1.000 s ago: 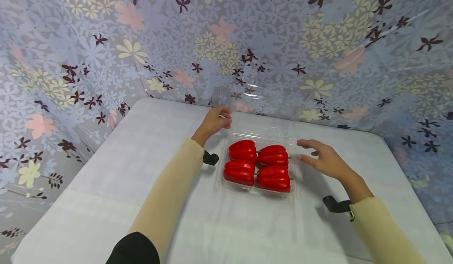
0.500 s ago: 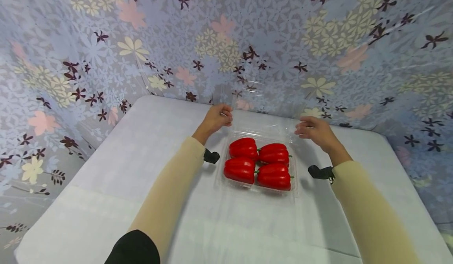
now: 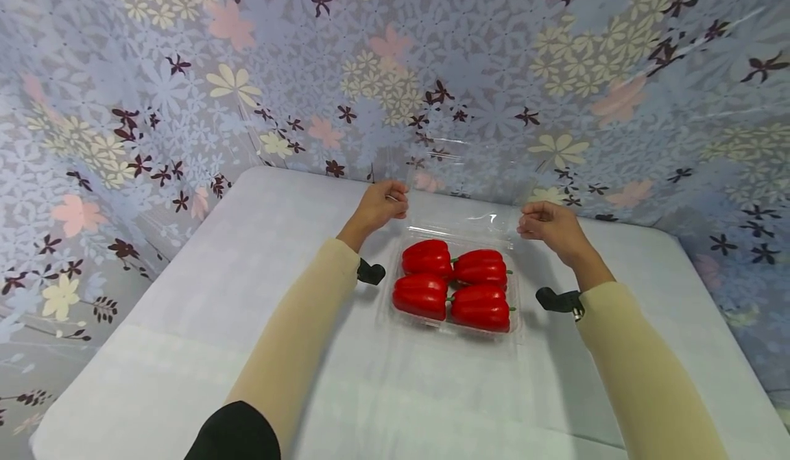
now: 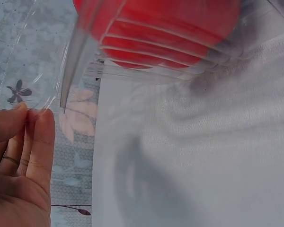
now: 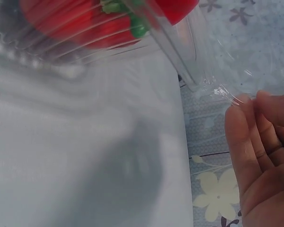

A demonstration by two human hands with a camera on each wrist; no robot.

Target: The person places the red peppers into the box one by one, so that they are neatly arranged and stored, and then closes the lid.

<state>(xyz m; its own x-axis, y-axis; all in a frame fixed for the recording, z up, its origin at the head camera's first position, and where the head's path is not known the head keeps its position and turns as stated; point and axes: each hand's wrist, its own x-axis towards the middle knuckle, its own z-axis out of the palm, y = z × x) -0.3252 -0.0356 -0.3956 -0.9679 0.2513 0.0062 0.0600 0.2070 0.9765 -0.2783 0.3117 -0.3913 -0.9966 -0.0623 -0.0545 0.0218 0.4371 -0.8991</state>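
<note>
Several red bell peppers point(image 3: 481, 307) with green stems lie in two rows in a clear plastic tray point(image 3: 475, 332). Behind the tray, a clear, shiny plastic film point(image 3: 459, 221) spans the space between the two hands. My left hand point(image 3: 384, 203) pinches the film at its left side between thumb and fingertips, and the left wrist view shows the film point(image 4: 42, 101) bunched there. On the opposite side, my right hand point(image 3: 548, 225) pinches the film, whose glinting edge point(image 5: 227, 94) runs to the fingertips in the right wrist view. Both hands are beyond the tray's back corners.
A white-covered table point(image 3: 247, 240) carries the tray. Close behind its back edge hangs a floral curtain point(image 3: 296, 69). Black wrist cameras point(image 3: 372, 273) protrude from both cuffs, one on each side of the tray.
My right hand has moved back and slightly left from beside the tray, its fingers closing to a pinch on the film. The left hand has stayed nearly in place. The peppers have not moved.
</note>
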